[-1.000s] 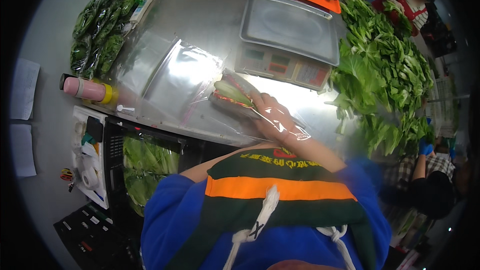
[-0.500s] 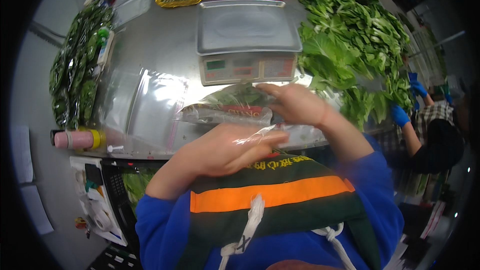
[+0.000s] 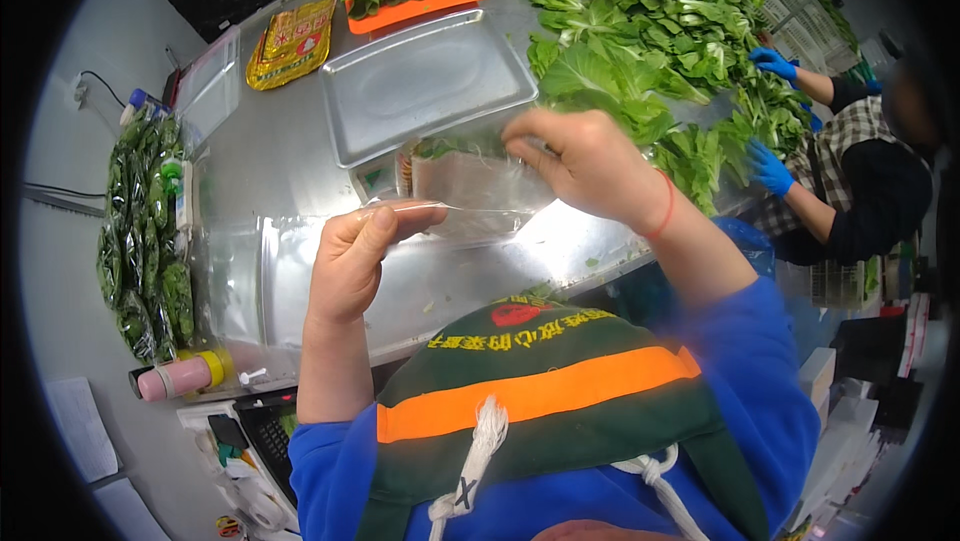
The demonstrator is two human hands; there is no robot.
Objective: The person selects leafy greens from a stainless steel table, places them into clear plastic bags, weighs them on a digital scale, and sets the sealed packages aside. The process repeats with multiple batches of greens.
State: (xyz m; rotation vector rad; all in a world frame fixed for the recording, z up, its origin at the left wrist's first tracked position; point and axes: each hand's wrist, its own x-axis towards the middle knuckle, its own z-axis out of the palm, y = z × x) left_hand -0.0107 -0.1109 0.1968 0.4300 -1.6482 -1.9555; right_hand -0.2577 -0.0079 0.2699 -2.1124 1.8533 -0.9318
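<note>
A clear plastic bag [image 3: 485, 203] stretches between my two hands, just in front of the scale [image 3: 425, 81] with its flat metal pan. My left hand [image 3: 350, 256] pinches the bag's near left edge between thumb and fingers. At the bag's right side, my right hand [image 3: 590, 166] has its fingers curled and pressed together on the film. A bit of green shows by the bag's far edge; whether it is inside I cannot tell. Bag and hands mostly hide the scale's front panel. More clear bags [image 3: 235, 276] lie flat on the metal table to the left.
Loose leafy greens [image 3: 650, 51] heap along the right. An orange tray [image 3: 425, 3] of greens and a yellow package [image 3: 292, 46] sit beyond the scale. Bagged greens [image 3: 145, 241] and a pink bottle [image 3: 168, 379] line the left edge. A co-worker's blue-gloved hands [image 3: 770, 169] touch the heap.
My left hand has risen and turned upright, pinching the bag's edge. The bag is now spread between both hands. The view has swung, so the scale appears tilted and further left.
</note>
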